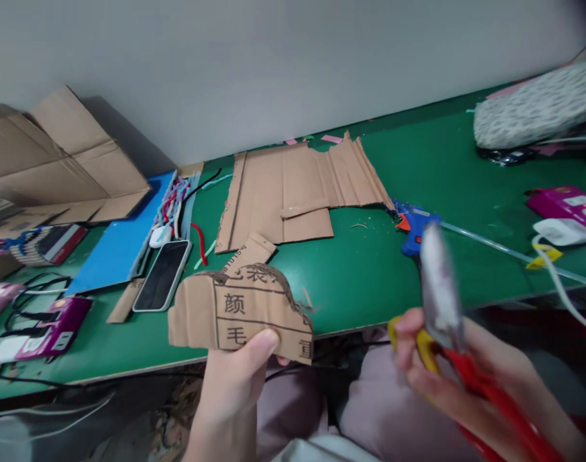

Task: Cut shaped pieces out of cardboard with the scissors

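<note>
My left hand (245, 372) pinches a brown cardboard cutout (257, 311) at its lower edge, thumb on the front. The cutout has a wavy, cloud-like top and black printed characters. My right hand (466, 372) is wrapped round a pair of scissors (442, 289) with red and yellow handles. Their blades point up and are blurred, so I cannot tell whether they are parted. Both hands are in front of the table's near edge, well apart from each other. Behind the cutout lies a small printed cardboard strip (254, 249).
Large cardboard sheets (264, 186) lie on the green table (360, 269). A blue glue gun (415, 224) rests to their right. Leftward are a phone (162, 276), coloured pipe cleaners (177, 199), a blue board (117, 240) and a folded box (76, 154). Purple boxes (569, 208) with cables sit at both sides.
</note>
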Motion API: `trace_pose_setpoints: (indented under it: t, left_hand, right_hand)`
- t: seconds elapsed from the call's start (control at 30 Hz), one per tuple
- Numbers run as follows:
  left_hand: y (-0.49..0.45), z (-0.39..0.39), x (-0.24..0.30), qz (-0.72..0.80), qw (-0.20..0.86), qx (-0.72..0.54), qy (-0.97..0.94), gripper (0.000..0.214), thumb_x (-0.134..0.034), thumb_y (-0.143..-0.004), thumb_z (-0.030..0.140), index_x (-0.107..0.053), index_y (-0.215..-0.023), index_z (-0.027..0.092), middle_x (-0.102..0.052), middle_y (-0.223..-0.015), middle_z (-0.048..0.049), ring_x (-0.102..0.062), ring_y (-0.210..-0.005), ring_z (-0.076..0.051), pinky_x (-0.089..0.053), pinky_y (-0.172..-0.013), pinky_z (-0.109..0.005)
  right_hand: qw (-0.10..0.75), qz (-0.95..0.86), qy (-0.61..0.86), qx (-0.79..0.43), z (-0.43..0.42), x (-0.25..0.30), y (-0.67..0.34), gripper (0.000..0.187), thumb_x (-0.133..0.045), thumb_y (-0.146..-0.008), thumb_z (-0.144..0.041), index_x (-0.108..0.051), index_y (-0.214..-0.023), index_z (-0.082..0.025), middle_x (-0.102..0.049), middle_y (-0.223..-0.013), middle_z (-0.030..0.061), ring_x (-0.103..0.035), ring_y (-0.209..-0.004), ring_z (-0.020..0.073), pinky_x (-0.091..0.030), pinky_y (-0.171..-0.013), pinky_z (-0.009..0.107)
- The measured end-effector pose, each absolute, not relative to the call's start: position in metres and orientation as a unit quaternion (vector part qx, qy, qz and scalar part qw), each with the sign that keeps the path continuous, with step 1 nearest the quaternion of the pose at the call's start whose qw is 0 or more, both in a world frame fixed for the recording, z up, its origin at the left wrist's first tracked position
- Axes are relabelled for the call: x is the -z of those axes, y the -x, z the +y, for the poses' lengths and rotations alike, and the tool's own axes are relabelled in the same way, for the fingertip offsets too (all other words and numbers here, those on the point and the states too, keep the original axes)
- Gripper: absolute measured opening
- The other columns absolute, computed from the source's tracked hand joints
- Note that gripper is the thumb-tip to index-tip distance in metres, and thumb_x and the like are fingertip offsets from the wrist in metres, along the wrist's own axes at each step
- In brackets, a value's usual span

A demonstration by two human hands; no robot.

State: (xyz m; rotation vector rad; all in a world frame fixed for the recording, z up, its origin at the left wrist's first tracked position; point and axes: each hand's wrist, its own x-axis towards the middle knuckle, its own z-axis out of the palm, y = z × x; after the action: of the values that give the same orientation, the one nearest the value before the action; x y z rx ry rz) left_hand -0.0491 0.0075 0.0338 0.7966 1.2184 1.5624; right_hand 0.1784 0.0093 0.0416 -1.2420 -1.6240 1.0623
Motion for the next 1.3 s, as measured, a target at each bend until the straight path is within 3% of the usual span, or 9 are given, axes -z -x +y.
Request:
trace_pose_setpoints:
  t: [0.13, 0.3, 0.47, 0.8, 0.9, 1.03, 1.17, 1.3]
  left_hand:
    - [0.052, 0.003, -0.024, 0.521, 0.501, -0.588, -0.363, 0.026, -0.077, -0.060, 0.038, -0.063, -0.061, 0.016, -0.059, -0.048, -0.0046, -0.054, -0.037, -0.017, -0.048, -0.032, -0.027]
    - [0.057, -0.001, -0.017, 0.563, 0.509, -0.549, -0.351, 0.034, -0.081, -0.054, 0.035, -0.066, -0.077, 0.015, -0.064, -0.056, -0.0053, -0.060, -0.044, -0.021, -0.054, -0.040, -0.032]
    - [0.047, -0.003, -0.022, 0.597, 0.472, -0.561, -0.326, 0.042, -0.081, -0.054, 0.028, -0.066, -0.091, 0.016, -0.066, -0.063, -0.0027, -0.062, -0.053, -0.018, -0.055, -0.047, -0.026]
    - [0.043, -0.003, -0.023, 0.606, 0.476, -0.542, -0.336, 0.028, -0.081, -0.053, 0.030, -0.064, -0.068, 0.015, -0.066, -0.058, -0.0022, -0.060, -0.048, -0.015, -0.053, -0.045, -0.023]
    - [0.038, -0.002, -0.024, 0.600, 0.468, -0.564, -0.319, 0.028, -0.083, -0.051, 0.028, -0.064, -0.067, 0.016, -0.066, -0.055, -0.0027, -0.059, -0.045, -0.016, -0.050, -0.040, -0.023]
    - [0.034, -0.001, -0.024, 0.599, 0.443, -0.595, -0.301, 0.031, -0.084, -0.047, 0.022, -0.065, -0.071, 0.018, -0.066, -0.055, -0.0014, -0.062, -0.049, -0.017, -0.054, -0.046, -0.024]
    - [0.037, 0.001, -0.022, 0.613, 0.426, -0.605, -0.276, 0.034, -0.084, -0.047, 0.023, -0.067, -0.075, 0.016, -0.066, -0.055, -0.0018, -0.061, -0.046, -0.017, -0.053, -0.041, -0.023]
    - [0.044, 0.010, -0.017, 0.596, 0.432, -0.633, -0.242, 0.034, -0.083, -0.051, 0.023, -0.068, -0.079, 0.013, -0.067, -0.061, -0.0032, -0.061, -0.052, -0.017, -0.051, -0.040, -0.021]
  right_hand:
    - [0.491, -0.558, 0.420, -0.521, 0.026, -0.052, -0.148, 0.032, -0.066, -0.077, -0.017, -0.051, -0.102, -0.032, -0.068, -0.080, -0.0025, -0.068, -0.066, 0.0134, -0.055, -0.057, 0.020]
    - [0.450, -0.595, 0.386, -0.543, 0.048, -0.062, -0.121, 0.035, -0.061, -0.074, -0.005, -0.050, -0.096, -0.029, -0.064, -0.082, -0.0055, -0.066, -0.076, 0.0107, -0.053, -0.059, 0.015]
    - [0.399, -0.635, 0.378, -0.544, 0.047, -0.057, -0.119, 0.033, -0.056, -0.077, -0.006, -0.048, -0.098, -0.030, -0.060, -0.083, -0.0063, -0.062, -0.067, 0.0066, -0.049, -0.058, 0.014]
    - [0.392, -0.663, 0.384, -0.509, 0.051, -0.047, -0.119, 0.030, -0.052, -0.073, -0.005, -0.047, -0.095, -0.025, -0.060, -0.072, -0.0055, -0.060, -0.059, 0.0072, -0.050, -0.060, 0.016]
    - [0.383, -0.674, 0.403, -0.486, 0.050, -0.045, -0.118, 0.028, -0.052, -0.074, -0.007, -0.048, -0.096, -0.024, -0.061, -0.076, -0.0033, -0.062, -0.063, 0.0091, -0.051, -0.062, 0.018]
    - [0.386, -0.668, 0.435, -0.465, 0.051, -0.038, -0.114, 0.029, -0.051, -0.071, -0.007, -0.048, -0.094, -0.024, -0.059, -0.072, -0.0036, -0.060, -0.062, 0.0104, -0.050, -0.061, 0.021]
    - [0.379, -0.640, 0.443, -0.501, 0.049, -0.036, -0.115, 0.028, -0.051, -0.070, -0.008, -0.047, -0.093, -0.024, -0.053, -0.068, -0.0049, -0.056, -0.057, 0.0099, -0.048, -0.055, 0.021]
    - [0.343, -0.617, 0.449, -0.547, 0.037, -0.034, -0.128, 0.022, -0.052, -0.074, -0.014, -0.049, -0.094, -0.023, -0.057, -0.073, -0.0016, -0.058, -0.059, 0.0107, -0.050, -0.056, 0.021]
